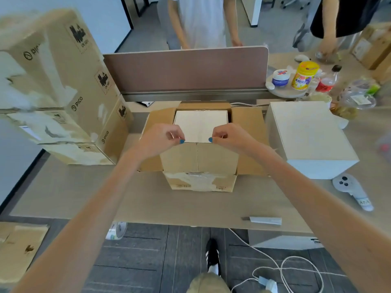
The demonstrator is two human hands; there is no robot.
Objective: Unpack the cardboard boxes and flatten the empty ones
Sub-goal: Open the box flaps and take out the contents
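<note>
Head camera: the open cardboard box sits on the bench, the inner white box not yet out. The left hand and right hand each pinch its near flap. Another white box beside it is probably unpacked; stacked boxes wait.

Pair of bare arms, extended forward and converging from the lower corners, elbows out of view. The left hand is turned knuckles-up with fingers curled; the upper edge of a brown cardboard flap is pinched under its thumb, whose nail is painted blue. The right hand is posed as a mirror image, with the same edge pinched. Both wrists are slightly bent. The hands are level with each other, near but not touching.
</note>
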